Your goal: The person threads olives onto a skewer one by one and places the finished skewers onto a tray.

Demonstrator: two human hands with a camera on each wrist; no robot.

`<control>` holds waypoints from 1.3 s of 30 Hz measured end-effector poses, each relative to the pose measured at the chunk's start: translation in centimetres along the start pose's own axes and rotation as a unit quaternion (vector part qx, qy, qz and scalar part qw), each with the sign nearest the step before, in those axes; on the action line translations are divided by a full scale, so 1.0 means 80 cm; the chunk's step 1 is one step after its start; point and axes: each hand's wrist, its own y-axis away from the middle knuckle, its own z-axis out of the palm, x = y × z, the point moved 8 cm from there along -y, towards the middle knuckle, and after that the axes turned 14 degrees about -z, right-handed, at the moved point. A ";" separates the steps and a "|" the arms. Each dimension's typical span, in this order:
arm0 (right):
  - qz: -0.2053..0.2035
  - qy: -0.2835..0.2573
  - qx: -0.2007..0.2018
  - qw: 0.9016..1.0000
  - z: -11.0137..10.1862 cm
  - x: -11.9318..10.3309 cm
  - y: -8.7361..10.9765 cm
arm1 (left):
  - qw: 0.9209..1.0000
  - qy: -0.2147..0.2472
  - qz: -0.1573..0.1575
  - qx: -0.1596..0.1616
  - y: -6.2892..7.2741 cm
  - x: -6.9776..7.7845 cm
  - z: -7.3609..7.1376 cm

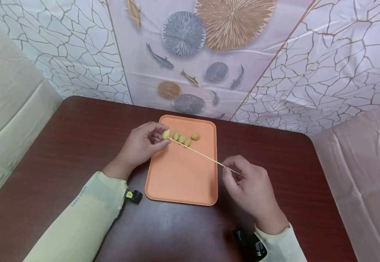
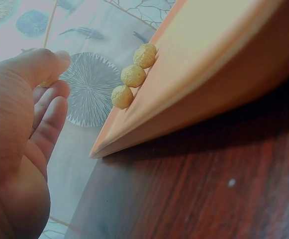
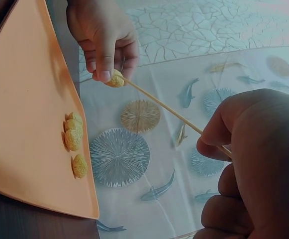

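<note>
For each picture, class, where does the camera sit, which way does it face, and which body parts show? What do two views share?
Head: worn on the head, facing forward and down at the orange rectangular tray; left hand, right hand and pale sleeves show.
Left wrist: worn there, facing past the left hand, the only one showing, toward three yellowish rounded pieces on the tray.
Right wrist: worn there, facing along the thin wooden stick; both hands show.
Shared: head and right wrist both show the stick meeting the held yellowish piece.

My feed shows a skewer (image 1: 203, 155) above the tray (image 1: 181, 178), four balls (image 1: 181, 139) in the tray's far half, table (image 1: 62, 163) beneath, cloth backdrop (image 1: 190, 63) behind.
</note>
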 end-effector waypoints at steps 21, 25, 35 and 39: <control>-0.007 0.003 -0.032 0.999 0.016 -0.015 -0.005 | 0.996 -0.091 0.021 0.002 -0.001 0.009 0.001; -0.015 -0.006 -0.029 0.999 0.016 -0.018 -0.007 | 0.995 -0.098 0.015 -0.008 -0.001 0.009 0.001; -0.016 -0.015 -0.043 0.999 0.020 -0.016 -0.006 | 0.995 -0.099 -0.001 -0.024 0.001 0.010 0.003; -0.023 -0.015 -0.046 0.999 0.021 -0.016 -0.004 | 0.995 -0.092 0.001 -0.030 0.000 0.009 0.003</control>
